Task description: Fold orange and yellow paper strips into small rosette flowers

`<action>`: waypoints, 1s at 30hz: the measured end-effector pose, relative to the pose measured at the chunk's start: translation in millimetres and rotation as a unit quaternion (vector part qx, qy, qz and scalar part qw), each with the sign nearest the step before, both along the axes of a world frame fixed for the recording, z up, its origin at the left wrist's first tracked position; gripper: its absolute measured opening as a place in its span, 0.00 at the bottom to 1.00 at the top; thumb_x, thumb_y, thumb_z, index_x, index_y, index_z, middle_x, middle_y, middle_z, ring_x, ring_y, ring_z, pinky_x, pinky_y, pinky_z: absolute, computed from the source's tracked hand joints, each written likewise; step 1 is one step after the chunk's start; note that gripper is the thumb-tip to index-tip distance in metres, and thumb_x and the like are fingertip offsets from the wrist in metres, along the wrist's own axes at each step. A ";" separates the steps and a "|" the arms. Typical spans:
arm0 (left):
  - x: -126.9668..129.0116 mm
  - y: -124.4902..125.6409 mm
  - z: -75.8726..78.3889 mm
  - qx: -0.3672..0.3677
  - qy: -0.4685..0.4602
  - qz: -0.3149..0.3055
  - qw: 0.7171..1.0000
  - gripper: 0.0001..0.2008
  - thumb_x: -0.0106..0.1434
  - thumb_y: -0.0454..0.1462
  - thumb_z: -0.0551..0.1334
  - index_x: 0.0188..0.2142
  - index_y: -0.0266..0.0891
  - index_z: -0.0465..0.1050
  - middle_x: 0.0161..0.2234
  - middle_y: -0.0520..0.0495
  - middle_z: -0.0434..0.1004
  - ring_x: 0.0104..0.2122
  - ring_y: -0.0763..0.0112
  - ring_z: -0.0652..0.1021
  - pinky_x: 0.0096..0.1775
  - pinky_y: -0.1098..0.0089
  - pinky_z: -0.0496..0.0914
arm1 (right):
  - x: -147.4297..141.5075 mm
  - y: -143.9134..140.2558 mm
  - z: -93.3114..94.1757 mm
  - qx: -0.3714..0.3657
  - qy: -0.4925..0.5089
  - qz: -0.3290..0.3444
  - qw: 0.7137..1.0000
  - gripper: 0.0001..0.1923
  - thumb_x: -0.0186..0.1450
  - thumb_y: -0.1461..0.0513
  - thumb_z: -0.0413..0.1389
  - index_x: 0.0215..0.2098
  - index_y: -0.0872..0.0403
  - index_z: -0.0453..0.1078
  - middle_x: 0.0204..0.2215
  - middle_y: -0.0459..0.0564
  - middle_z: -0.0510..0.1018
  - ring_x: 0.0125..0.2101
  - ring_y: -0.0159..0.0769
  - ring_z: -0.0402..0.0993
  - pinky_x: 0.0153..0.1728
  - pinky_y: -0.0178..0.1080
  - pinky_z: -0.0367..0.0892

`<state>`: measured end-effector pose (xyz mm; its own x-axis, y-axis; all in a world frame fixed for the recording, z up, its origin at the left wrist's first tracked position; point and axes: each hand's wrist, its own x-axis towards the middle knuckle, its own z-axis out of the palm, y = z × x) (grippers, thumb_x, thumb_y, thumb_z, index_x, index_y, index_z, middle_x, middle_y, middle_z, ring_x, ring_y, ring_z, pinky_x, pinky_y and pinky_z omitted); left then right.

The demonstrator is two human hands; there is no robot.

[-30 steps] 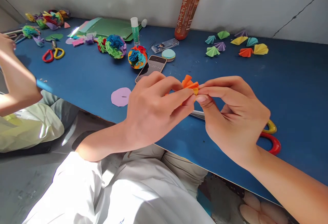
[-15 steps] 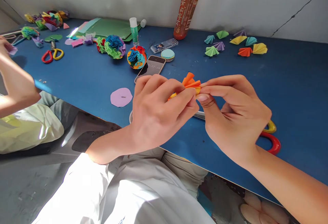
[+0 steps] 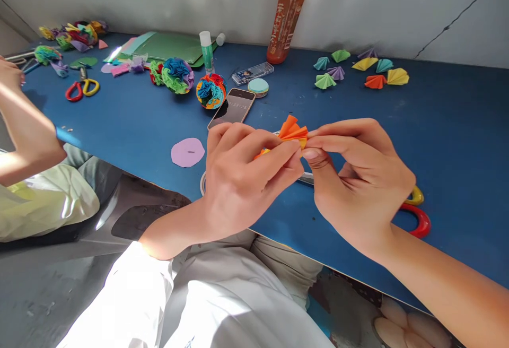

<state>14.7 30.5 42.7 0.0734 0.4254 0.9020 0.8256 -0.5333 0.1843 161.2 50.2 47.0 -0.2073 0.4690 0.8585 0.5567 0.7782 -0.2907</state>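
Both my hands meet over the blue table, pinching an orange and yellow pleated paper piece. My left hand is closed round its left side and hides much of it. My right hand grips its right edge between thumb and fingertips. Partly hidden behind and under my right hand is a pair of scissors with red and yellow handles. A round purple paper piece lies left of my left hand. Just beyond that hand rests a phone with a timer showing.
Several folded paper fans lie at the back right. Two colourful paper balls sit near a glue stick and a stack of paper discs. A reddish bottle leans on the wall. A co-worker's arm is at left, near other scissors.
My hands have shifted very slightly left with the pleated paper still between them. The whole view has moved a little, and the phone timer has advanced.
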 end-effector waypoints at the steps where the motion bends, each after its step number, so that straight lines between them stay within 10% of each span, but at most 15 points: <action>1: 0.4 0.2 -0.3 0.005 -0.001 -0.003 1.000 0.07 0.64 0.35 0.61 0.30 0.44 0.76 0.25 0.55 0.75 0.27 0.75 0.71 0.38 0.66 0.62 | 0.0 -0.1 0.3 -0.002 -0.001 -0.002 1.000 0.08 0.63 0.69 0.59 0.32 0.49 0.70 0.32 0.43 0.79 0.31 0.31 0.76 0.29 0.39 0.67; 21: -1.1 -4.5 9.1 -0.075 -0.032 -0.005 0.997 0.08 0.63 0.35 0.60 0.28 0.43 0.75 0.26 0.53 0.75 0.30 0.71 0.72 0.53 0.58 0.64 | -1.8 -3.8 2.9 -0.041 -0.023 -0.021 0.999 0.06 0.65 0.65 0.58 0.33 0.46 0.70 0.34 0.45 0.79 0.33 0.38 0.77 0.28 0.43 0.65; 30: -23.3 -12.9 22.2 -0.176 -0.083 -0.070 0.978 0.06 0.61 0.33 0.60 0.28 0.42 0.72 0.26 0.54 0.75 0.27 0.74 0.72 0.33 0.70 0.68 | 1.6 -1.2 6.3 -0.076 -0.058 0.011 0.995 0.04 0.67 0.63 0.55 0.34 0.49 0.69 0.36 0.45 0.80 0.35 0.37 0.77 0.36 0.44 0.65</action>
